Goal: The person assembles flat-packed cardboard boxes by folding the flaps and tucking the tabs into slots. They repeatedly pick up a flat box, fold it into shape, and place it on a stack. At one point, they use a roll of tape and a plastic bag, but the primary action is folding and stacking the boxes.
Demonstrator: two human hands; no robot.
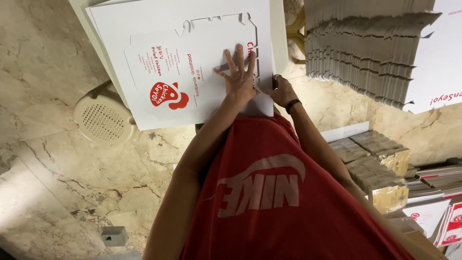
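Box blank [192, 67] under flat left hand [239, 77].

Left hand [239, 72] flat on white die-cut carton blank [192, 62], right hand [281, 90] at its edge.

A takeaway-box packing room: a tall stack of flat grey-edged cardboard box blanks [365, 53], taped brown bundles of more blanks [380, 166] and a beige marble floor [62, 192].

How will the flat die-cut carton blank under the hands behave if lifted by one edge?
The carton blank is a thin, flat sheet, so it would likely sag and flex along its creases. Probably light for its area. Its glossy-looking face may slide on the sheets beneath; the left hand lies flat on it.
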